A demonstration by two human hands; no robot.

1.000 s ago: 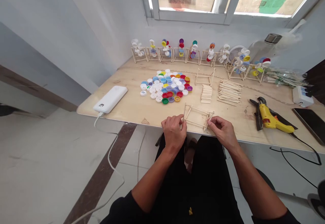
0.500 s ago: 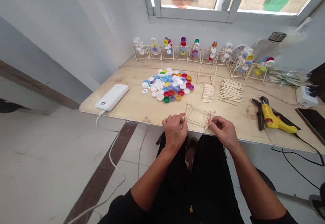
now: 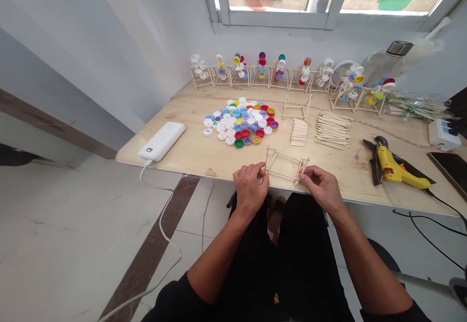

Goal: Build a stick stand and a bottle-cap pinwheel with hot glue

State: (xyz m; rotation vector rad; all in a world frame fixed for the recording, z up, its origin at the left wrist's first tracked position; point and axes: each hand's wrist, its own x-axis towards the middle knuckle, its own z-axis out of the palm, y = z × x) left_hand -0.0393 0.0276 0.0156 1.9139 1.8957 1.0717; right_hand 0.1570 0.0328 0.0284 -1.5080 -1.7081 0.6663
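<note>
At the table's front edge, a frame of thin wooden sticks (image 3: 284, 172) stands between my two hands. My left hand (image 3: 251, 183) pinches its left end between thumb and fingers. The right end is held by my right hand (image 3: 321, 186), its thumb and index finger closed on the sticks there. Beyond the frame lie a small stack of short sticks (image 3: 299, 133) and a larger pile of longer sticks (image 3: 332, 128). A second stick frame (image 3: 296, 108) rests behind the short stack.
Colourful bottle caps (image 3: 241, 121) are heaped at centre-left. A white power bank (image 3: 162, 141) with a cable lies left. On the right are a yellow glue gun (image 3: 397, 166) and a phone (image 3: 450, 171). Finished stick stands with cap wheels (image 3: 262, 71) line the wall.
Both hands keep their hold on the stick frame, which stays in nearly the same place. Only the camera view has shifted slightly.
</note>
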